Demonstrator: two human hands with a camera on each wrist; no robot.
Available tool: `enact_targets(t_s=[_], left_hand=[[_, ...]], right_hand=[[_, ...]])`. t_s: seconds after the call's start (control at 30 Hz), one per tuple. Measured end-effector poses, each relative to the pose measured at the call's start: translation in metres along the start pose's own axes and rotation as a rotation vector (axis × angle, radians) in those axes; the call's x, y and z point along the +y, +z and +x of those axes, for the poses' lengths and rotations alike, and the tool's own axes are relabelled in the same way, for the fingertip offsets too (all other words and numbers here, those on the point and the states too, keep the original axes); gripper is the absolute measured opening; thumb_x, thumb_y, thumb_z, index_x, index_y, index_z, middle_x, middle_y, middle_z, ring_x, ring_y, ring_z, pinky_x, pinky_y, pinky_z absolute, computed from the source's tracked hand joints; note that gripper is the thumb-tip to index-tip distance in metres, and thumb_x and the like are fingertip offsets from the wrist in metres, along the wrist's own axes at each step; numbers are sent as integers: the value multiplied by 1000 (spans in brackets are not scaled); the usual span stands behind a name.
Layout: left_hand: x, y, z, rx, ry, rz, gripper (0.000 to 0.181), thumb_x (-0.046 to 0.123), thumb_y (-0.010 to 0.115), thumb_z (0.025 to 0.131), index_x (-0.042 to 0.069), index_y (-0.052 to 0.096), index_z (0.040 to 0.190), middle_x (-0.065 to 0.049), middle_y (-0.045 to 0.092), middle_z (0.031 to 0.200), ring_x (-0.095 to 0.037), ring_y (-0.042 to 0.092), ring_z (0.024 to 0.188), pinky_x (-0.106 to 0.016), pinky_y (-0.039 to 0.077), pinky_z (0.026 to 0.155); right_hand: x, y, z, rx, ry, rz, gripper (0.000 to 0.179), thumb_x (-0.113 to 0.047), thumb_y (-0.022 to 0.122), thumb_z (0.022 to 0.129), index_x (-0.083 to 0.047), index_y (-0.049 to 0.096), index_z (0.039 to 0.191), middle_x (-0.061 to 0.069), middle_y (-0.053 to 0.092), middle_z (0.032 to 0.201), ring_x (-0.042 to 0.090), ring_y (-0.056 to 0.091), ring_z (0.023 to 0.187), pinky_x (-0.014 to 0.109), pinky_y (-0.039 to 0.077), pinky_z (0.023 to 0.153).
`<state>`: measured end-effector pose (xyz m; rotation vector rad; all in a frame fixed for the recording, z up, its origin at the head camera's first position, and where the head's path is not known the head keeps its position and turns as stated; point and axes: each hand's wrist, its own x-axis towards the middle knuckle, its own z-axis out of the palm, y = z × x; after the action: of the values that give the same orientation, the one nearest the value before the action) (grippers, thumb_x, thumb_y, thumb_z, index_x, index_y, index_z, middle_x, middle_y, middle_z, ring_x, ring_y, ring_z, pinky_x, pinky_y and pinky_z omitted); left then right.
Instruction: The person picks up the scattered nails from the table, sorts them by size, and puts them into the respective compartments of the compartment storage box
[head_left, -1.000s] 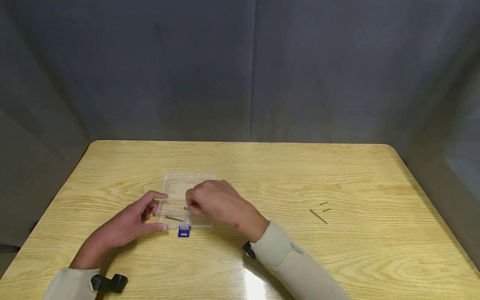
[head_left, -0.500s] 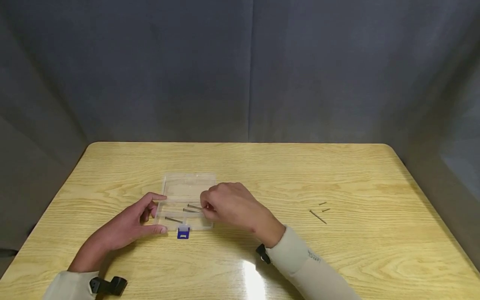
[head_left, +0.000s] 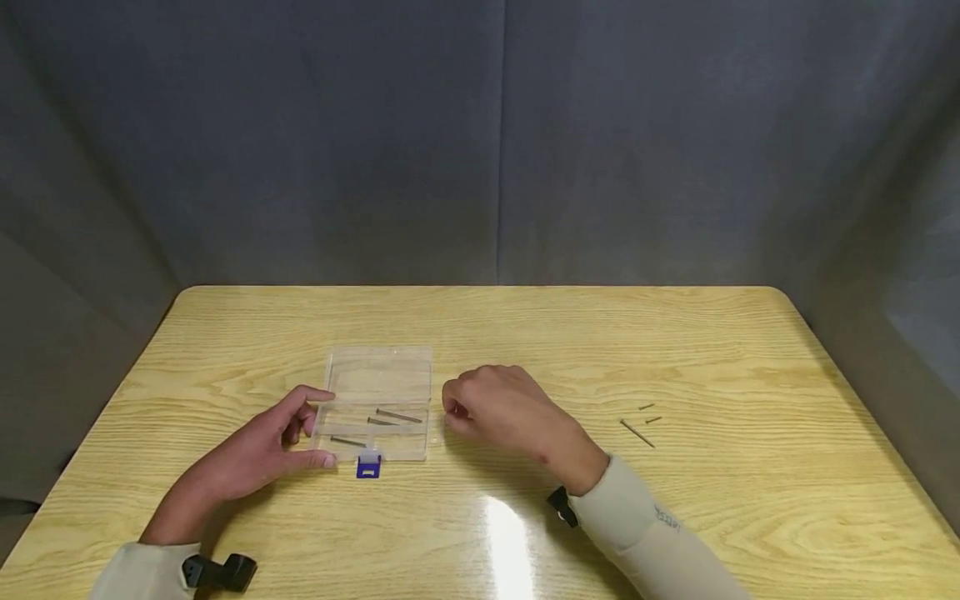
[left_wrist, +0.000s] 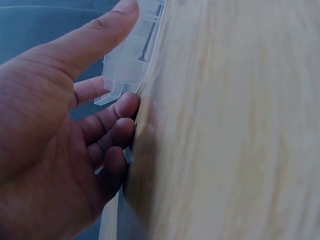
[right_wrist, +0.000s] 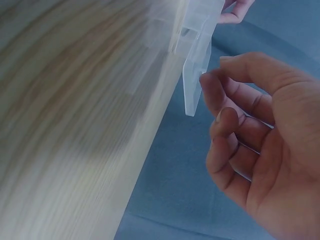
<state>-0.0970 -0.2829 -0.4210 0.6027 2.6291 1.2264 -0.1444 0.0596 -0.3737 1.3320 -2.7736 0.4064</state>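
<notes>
A clear plastic box with dividers and a blue latch lies with its lid folded back. My left hand holds the box's left end, thumb at the front edge and index finger at the back. Two long nails lie in the rear compartment, overlapping in view, and a shorter nail is in the front left one. Just off the box's right end is my right hand, its fingers loosely curled. In the right wrist view a gap shows between its thumb and index fingertips, with nothing held.
On the right side of the wooden table lie a long nail and two small nails. Dark curtains stand behind the table and at both sides.
My right hand has drawn back to the right, out of the box, letting go of a long nail that now lies in the rear compartment. The left hand stays at the box.
</notes>
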Motion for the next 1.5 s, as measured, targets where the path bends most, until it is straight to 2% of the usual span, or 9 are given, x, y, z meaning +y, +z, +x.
enact_targets(t_s=[0.33, 0.53, 0.83, 1.07, 1.33, 1.5], left_hand=[[2, -2, 2, -10, 0, -15, 65, 24, 84, 89, 9, 48, 141, -6, 42, 96, -17, 42, 79, -31, 38, 67], [-1, -3, 4, -22, -26, -30, 66, 24, 84, 89, 10, 47, 142, -6, 42, 97, -17, 42, 81, -32, 38, 69], [0, -4, 3, -14, -17, -23, 64, 26, 84, 89, 11, 48, 141, -7, 42, 97, -17, 42, 80, -32, 38, 69], [-1, -1, 4, -16, -32, -24, 67, 27, 85, 88, 11, 48, 141, -6, 43, 98, -17, 43, 81, -32, 38, 69], [-2, 0, 2, -13, -24, -9, 67, 28, 85, 88, 10, 49, 141, -6, 43, 96, -16, 43, 80, -31, 39, 69], [-3, 0, 1, -14, -27, -15, 66, 28, 85, 88, 11, 49, 141, -6, 43, 96, -17, 43, 80, -32, 38, 68]], right_hand=[[15, -2, -22, 19, 37, 11, 25, -3, 69, 90, -23, 63, 76, -14, 47, 68, 4, 37, 61, 25, 35, 54], [27, -4, -38, 33, 67, 24, 26, 1, 65, 88, -23, 64, 78, -14, 46, 69, 3, 35, 60, 24, 32, 52], [40, -9, -61, 27, 138, 22, 24, -2, 67, 89, -25, 67, 82, -18, 51, 73, 3, 42, 63, 25, 38, 55], [45, -17, -78, 13, 172, 5, 14, -8, 70, 94, -22, 72, 90, -18, 60, 80, 1, 48, 65, 25, 43, 56], [50, -24, -95, -3, 218, -4, 8, -11, 75, 93, -18, 75, 94, -15, 66, 85, 1, 55, 68, 26, 45, 58], [53, -25, -103, 4, 243, -19, 12, -8, 75, 90, -19, 75, 95, -14, 69, 89, 3, 61, 73, 28, 48, 59]])
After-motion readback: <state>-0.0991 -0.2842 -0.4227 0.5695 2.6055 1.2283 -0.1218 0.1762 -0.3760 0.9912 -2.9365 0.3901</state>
